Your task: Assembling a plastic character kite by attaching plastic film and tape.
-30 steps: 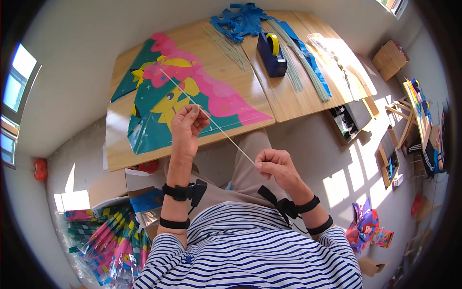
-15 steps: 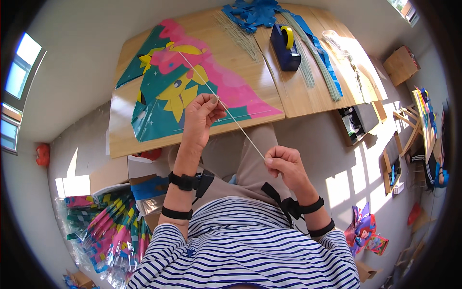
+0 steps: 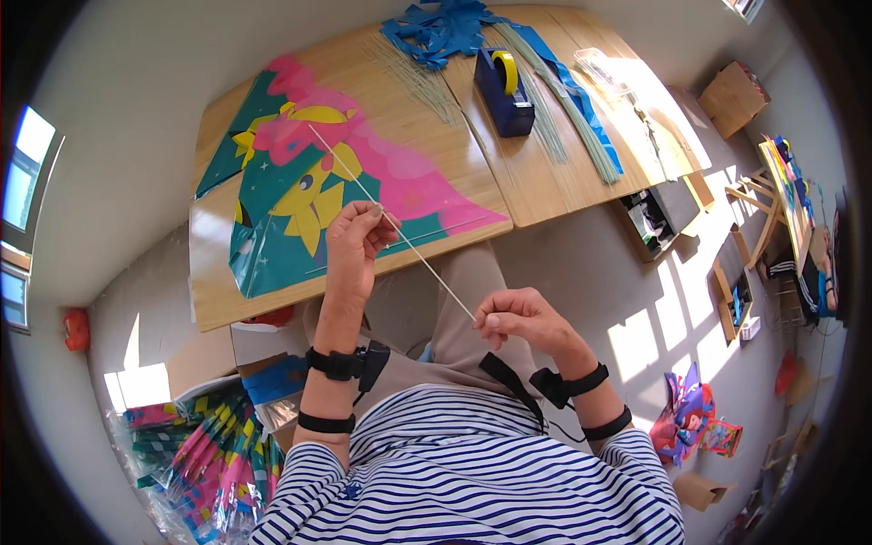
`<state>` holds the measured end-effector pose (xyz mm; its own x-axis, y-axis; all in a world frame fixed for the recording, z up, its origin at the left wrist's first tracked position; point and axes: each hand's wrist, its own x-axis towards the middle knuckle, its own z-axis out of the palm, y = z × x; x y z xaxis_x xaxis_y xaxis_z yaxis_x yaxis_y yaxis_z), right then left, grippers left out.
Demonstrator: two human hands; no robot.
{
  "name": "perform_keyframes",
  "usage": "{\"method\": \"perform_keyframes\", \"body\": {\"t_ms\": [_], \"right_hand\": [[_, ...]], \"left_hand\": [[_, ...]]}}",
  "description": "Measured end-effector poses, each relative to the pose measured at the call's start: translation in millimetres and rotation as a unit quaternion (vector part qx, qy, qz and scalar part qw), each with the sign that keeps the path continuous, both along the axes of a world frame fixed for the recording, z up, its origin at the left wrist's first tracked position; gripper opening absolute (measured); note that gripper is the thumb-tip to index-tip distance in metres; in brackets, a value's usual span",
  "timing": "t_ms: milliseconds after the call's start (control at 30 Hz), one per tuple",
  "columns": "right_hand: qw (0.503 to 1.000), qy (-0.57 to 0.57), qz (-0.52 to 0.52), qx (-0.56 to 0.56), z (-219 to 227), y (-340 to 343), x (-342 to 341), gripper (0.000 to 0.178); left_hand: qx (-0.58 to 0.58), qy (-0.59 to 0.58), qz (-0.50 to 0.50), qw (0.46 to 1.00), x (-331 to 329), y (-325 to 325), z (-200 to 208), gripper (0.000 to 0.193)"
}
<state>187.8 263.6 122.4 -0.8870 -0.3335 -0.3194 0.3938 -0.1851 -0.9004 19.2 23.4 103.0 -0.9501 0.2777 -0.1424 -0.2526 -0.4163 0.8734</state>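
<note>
My left hand [image 3: 354,238] pinches a thin pale stick [image 3: 420,257] partway along its length. At its lower end, my right hand [image 3: 510,316] grips the same stick between thumb and fingers. The stick slants up to the left, its far end over a printed kite sheet [image 3: 413,186] in pink, green and yellow, which lies flat on the wooden table [image 3: 213,313]. Two thin rods lie along the near edge of the sheet, partly behind my left hand.
A dark blue tape dispenser [image 3: 505,95] with yellow tape stands beyond the sheet. Bundles of pale sticks [image 3: 581,136] and blue strips [image 3: 436,32] lie around it. Bagged colourful kites [image 3: 204,454] rest at lower left. An open box [image 3: 654,222] sits below the table's right side.
The whole view has shifted, so table, hands and stick appear further left and lower. Both hands keep hold of the stick at about the same places.
</note>
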Motion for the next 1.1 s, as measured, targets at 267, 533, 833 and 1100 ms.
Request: {"method": "perform_keyframes", "body": {"t_ms": [267,533,833,1100], "right_hand": [[0.932,0.028,-0.316,0.178,-69.0,106.3,-146.6,0.034],[0.868,0.067,-0.405,0.279,-38.5,152.9,-288.6,0.035],[0.879,-0.016,-0.373,0.298,-37.1,167.9,-317.0,0.012],[0.891,-0.068,-0.385,0.231,-30.9,167.3,-316.2,0.011]], "left_hand": [[-0.036,-0.044,-0.015,0.998,7.6,2.8,-5.0,0.007],[-0.072,-0.074,-0.023,0.994,14.5,10.1,-4.5,0.007],[-0.069,-0.084,-0.020,0.994,13.1,5.5,-8.8,0.008],[-0.060,-0.083,-0.035,0.994,12.9,4.9,-15.8,0.007]]}}
